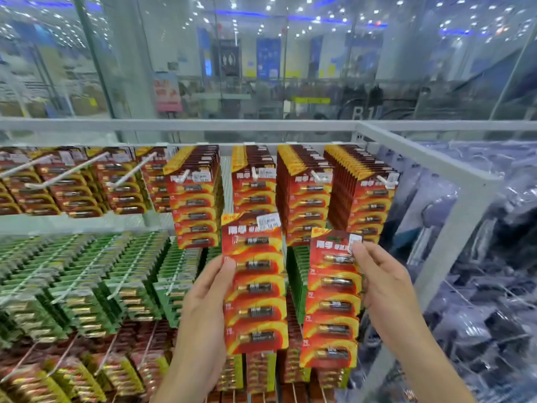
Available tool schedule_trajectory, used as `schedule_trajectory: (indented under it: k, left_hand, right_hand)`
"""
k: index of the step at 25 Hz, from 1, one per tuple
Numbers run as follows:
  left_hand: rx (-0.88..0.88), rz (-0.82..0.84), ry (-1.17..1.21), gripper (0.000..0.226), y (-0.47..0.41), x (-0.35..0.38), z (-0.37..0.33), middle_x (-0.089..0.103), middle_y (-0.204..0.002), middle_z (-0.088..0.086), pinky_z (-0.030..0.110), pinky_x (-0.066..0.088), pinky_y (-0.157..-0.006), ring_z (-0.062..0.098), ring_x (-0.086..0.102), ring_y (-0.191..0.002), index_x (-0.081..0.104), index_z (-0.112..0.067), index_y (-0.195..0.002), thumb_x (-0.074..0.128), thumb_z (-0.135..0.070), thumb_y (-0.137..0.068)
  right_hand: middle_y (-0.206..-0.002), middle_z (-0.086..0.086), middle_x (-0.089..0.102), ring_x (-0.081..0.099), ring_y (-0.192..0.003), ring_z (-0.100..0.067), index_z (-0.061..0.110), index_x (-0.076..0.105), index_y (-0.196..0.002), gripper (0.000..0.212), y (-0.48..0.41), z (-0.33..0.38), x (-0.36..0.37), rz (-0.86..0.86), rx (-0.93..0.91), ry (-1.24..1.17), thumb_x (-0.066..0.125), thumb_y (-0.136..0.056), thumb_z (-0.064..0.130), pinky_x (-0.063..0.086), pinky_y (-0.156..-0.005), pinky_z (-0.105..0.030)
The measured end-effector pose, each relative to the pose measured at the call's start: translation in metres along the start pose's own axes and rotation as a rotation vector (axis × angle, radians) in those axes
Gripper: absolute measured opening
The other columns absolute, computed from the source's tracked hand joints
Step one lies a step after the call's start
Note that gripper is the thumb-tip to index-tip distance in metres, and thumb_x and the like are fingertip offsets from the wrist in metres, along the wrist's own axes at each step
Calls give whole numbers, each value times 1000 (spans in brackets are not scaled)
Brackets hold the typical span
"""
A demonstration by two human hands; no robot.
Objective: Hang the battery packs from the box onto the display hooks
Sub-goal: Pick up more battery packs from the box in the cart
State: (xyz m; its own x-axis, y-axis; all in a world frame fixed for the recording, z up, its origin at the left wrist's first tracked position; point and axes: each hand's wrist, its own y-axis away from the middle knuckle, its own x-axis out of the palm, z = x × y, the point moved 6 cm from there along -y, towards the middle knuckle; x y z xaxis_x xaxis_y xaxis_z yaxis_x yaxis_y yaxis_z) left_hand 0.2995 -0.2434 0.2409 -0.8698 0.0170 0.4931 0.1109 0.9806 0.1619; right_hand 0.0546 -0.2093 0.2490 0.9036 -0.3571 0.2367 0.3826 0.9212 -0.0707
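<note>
My left hand (pixel 203 303) grips a long red and yellow battery pack (pixel 255 286) by its left edge, thumb on the front. My right hand (pixel 380 283) pinches a second red battery pack (pixel 334 303) near its top right corner, by the white price sticker. Both packs hang upright in front of the display. Above them, white display hooks (pixel 254 173) carry full rows of the same red packs (pixel 305 193). The box is out of view.
Green battery packs (pixel 87 274) fill the hooks at lower left, dark red ones (pixel 72 370) hang below them. A grey metal frame (pixel 430 161) bounds the rack on the right, with glossy dark packages (pixel 479 286) beyond. Glass panels rise behind the rack.
</note>
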Motion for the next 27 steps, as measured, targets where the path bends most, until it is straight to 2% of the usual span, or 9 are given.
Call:
schedule_trajectory:
  k: [6,8,13,17,21,24,27]
  left_hand:
    - [115,45,-57,19,-22,29,-47,80,-109,0,54,57,-94,27,77,-100,64,-36,-117,64,-33,-98]
    - [111,58,-59,16,-30,33,-45,80,-108,1,54,57,-94,27,78,-100,63,-35,-115,63,-32,-99]
    - [99,45,-30,28,-44,33,-30,76,-122,2,56,55,-100,28,73,-112,62,-37,-122,68,-39,-95]
    - [141,28,-23,29,-49,33,-32,78,-117,2,56,58,-96,28,75,-108,63,-32,-130,63,-34,-101]
    - [126,27,-95,36,-64,29,-31,76,-122,0,56,55,-100,27,72,-115,63,-31,-136,64,-38,-101]
    - [123,22,-180,24,-78,36,-37,80,-110,3,54,60,-93,26,77,-100,66,-27,-127,57,-34,-106]
    - [170,-25,-254,19,-96,40,-45,81,-102,5,56,61,-88,29,79,-91,70,-25,-115,54,-33,-107]
  right_hand:
    - [-101,-15,78,76,-80,-26,10,71,-108,28,-1,2,-6,-26,38,25,61,-98,33,60,-63,-34]
    - [-100,-13,78,76,-81,-26,12,73,-107,26,-2,2,-11,-40,46,31,61,-98,34,60,-64,-35]
    - [-101,-13,78,77,-84,-29,13,73,-109,26,-5,7,-17,-57,43,38,61,-98,34,61,-69,-38]
    - [-102,-12,78,77,-86,-29,14,72,-110,26,-11,14,-22,-86,19,47,62,-97,34,59,-78,-43]
    - [-101,-12,78,77,-83,-28,15,72,-109,26,-16,28,-17,-70,-27,71,62,-96,36,60,-79,-43]
    - [-99,-13,77,77,-81,-30,15,72,-104,26,-23,52,0,-31,-126,139,62,-98,39,60,-78,-44]
    - [-96,-5,78,77,-87,-27,18,71,-104,25,-39,75,21,0,-203,225,59,-101,41,60,-81,-45]
